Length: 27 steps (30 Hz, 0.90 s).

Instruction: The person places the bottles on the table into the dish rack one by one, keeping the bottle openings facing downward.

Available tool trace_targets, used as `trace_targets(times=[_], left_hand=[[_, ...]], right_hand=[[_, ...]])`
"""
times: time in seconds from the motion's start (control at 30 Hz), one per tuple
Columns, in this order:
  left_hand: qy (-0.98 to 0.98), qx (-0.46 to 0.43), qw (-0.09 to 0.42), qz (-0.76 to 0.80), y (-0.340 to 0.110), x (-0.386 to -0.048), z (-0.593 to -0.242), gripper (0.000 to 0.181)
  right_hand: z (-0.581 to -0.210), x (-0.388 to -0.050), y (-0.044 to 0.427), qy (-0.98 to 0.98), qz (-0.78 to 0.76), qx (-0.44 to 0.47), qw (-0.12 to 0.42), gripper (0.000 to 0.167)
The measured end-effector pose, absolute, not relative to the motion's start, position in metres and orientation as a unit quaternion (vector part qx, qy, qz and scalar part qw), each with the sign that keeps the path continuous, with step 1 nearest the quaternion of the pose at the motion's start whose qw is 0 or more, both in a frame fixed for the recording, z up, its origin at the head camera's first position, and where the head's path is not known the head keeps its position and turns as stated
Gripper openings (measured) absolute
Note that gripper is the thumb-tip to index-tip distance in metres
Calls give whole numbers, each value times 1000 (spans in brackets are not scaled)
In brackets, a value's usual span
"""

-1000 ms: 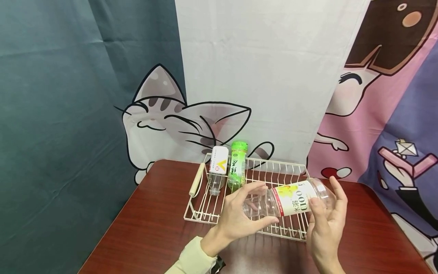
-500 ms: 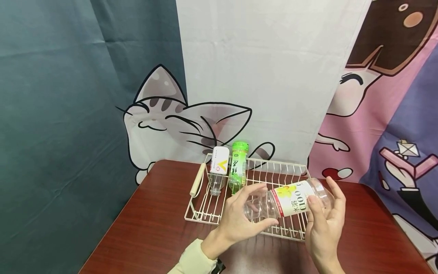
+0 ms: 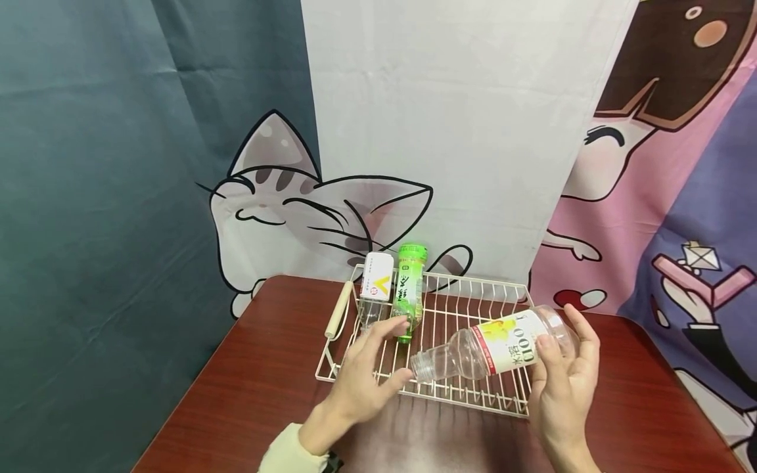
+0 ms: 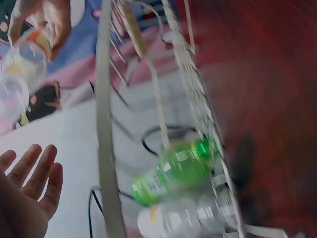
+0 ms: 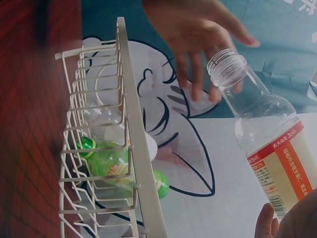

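Note:
A clear plastic bottle [image 3: 505, 341] with a white and yellow label lies tilted above the wire basket [image 5: 145, 173]. My right hand [image 3: 564, 391] holds it around its base end, thumb over the label. The bottle's bare threaded neck points left; no cap shows on it in the right wrist view. Just left of that neck is my left hand [image 3: 363, 384], fingers spread and holding nothing. Whether its thumb touches the bottle mouth is hard to tell. In the left wrist view the left hand's fingers [image 4: 37, 173] are extended, apart from the basket.
Inside the basket, at its left, a green bottle [image 3: 409, 282] and a clear bottle with a white label [image 3: 377, 277] lie side by side. A pale handle [image 3: 339, 310] is on the basket's left end. Beneath is a reddish-brown table [image 3: 248, 368], with a printed curtain [image 3: 473, 131] behind.
My left hand has let go of the bottle's neck and moved left, uncovering it. The right hand keeps its hold with the bottle in nearly the same place.

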<state>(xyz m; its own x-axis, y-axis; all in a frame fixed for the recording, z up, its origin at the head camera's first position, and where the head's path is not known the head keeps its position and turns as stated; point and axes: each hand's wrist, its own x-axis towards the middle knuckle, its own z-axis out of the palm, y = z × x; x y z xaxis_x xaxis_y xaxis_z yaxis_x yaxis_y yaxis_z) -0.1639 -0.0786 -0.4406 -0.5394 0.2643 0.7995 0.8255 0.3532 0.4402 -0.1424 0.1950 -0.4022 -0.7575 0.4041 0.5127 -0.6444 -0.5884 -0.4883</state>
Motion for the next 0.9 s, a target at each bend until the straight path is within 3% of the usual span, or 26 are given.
trace_targets(times=[0.4,0.8,0.9], left_hand=[[-841,-228,325,-367,-148,-169,-460,56],[-855,-210,323,-346,-162,-176,-487,56],[-865,-199,302,-348,-162,-176,-490,62]], right_hand=[[-397,-142,192,-353,862,168,323,56],[-397,-142,196,-357,860,168,323,56],[-396,-142,195,-371,855,154,329,57]])
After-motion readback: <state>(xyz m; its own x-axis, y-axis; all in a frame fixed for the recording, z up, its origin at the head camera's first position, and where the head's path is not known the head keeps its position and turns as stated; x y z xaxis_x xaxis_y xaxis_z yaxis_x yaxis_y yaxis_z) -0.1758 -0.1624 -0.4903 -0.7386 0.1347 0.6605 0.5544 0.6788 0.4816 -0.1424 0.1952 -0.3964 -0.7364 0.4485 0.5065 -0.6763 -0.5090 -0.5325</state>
